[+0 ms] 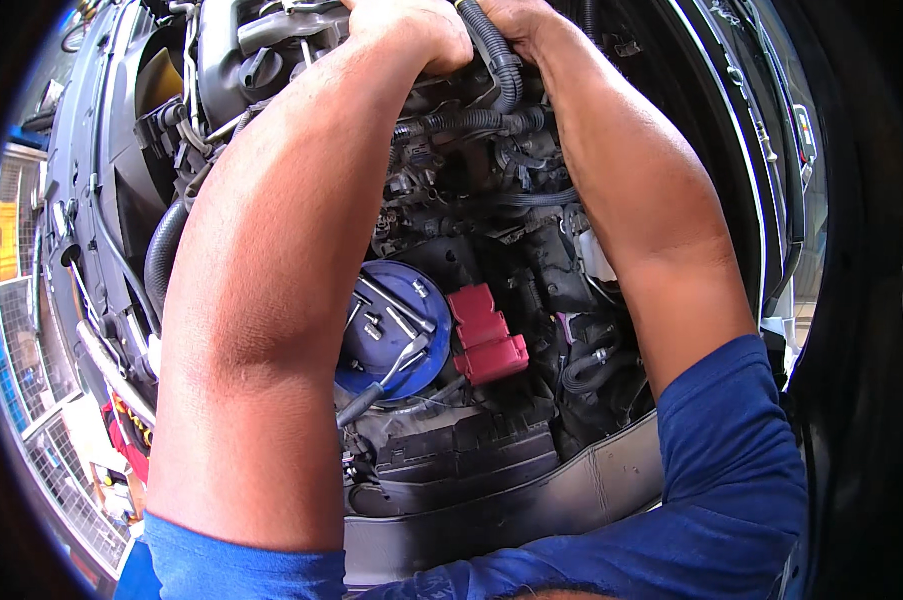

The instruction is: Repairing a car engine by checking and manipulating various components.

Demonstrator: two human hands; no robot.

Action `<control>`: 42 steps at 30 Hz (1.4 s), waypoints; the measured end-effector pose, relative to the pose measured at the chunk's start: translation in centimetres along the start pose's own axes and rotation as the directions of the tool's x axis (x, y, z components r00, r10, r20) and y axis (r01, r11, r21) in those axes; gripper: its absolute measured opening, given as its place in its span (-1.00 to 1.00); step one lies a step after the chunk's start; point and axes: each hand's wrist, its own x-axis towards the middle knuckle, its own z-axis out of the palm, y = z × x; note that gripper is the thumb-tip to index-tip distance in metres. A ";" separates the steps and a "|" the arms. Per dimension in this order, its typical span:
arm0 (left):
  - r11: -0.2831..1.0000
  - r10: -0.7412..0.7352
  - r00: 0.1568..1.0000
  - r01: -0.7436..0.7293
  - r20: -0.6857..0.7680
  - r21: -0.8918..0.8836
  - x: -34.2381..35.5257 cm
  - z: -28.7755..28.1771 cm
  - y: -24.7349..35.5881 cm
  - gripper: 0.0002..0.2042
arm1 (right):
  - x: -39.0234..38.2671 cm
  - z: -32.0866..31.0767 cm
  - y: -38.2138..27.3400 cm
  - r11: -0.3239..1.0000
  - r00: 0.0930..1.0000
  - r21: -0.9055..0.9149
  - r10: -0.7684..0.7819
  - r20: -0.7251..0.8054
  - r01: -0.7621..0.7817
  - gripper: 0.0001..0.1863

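Both forearms reach up over a car engine to the top edge. My left hand (pixel 412 30) is bent beside a black corrugated hose (pixel 497 60), its fingers mostly cut off by the frame. My right hand (pixel 517 25) is on the other side of that hose, close against it; its fingertips are hidden, so I cannot tell what either hand grips. To the left of my left hand is a grey-black engine cover (pixel 227 60) with a round cap (pixel 262 70). Below the hands run more hoses and connectors (pixel 472 125).
A blue round tray (pixel 377 350) holding several sockets and ratchet tools lies below, beside a red terminal cover (pixel 487 335). A black box (pixel 467 450) sits near the front body edge (pixel 592 485). Metal mesh shelving or fencing (pixel 42 360) shows at far left.
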 end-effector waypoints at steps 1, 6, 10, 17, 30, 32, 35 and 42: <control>1.000 0.002 1.000 -0.002 -0.011 -0.028 0.1 0.0 0.1 -0.35 | 0.0 -0.1 0.0 1.000 0.999 0.024 -0.010 0.046 0.009 -0.84; 0.998 0.025 0.998 -0.028 -0.051 -0.059 -0.4 0.4 0.1 -0.36 | -0.3 -0.2 0.1 1.000 1.000 0.005 0.003 0.030 -0.004 -0.84; 1.000 0.001 0.996 -0.003 -0.090 -0.019 0.1 0.4 0.0 -0.36 | -0.5 -0.2 -0.3 0.999 0.999 0.044 0.005 0.050 -0.007 -0.84; 0.999 0.031 0.999 -0.031 -0.025 0.030 0.0 0.4 0.1 -0.37 | 0.4 -0.5 0.5 0.994 0.998 -0.103 -0.044 -0.043 0.040 -0.80; 0.999 -0.032 0.999 0.032 0.002 0.033 -0.1 0.2 -0.1 -0.35 | -0.4 0.6 -0.4 0.999 0.996 0.020 0.030 0.088 -0.032 -0.87; 0.999 -0.036 0.999 0.036 -0.008 0.027 0.1 0.4 0.6 -0.35 | -0.3 -0.1 -0.3 0.997 0.999 0.072 0.006 0.034 -0.009 -0.87; 1.000 -0.013 0.999 0.012 -0.043 -0.012 0.0 0.5 0.6 -0.36 | -0.4 -0.2 0.0 0.999 1.000 0.045 0.022 0.014 -0.023 -0.86; 1.000 -0.013 0.998 0.013 -0.056 0.006 -0.1 0.6 0.4 -0.36 | -0.9 0.1 -0.6 0.999 1.000 -0.038 -0.014 0.003 0.014 -0.86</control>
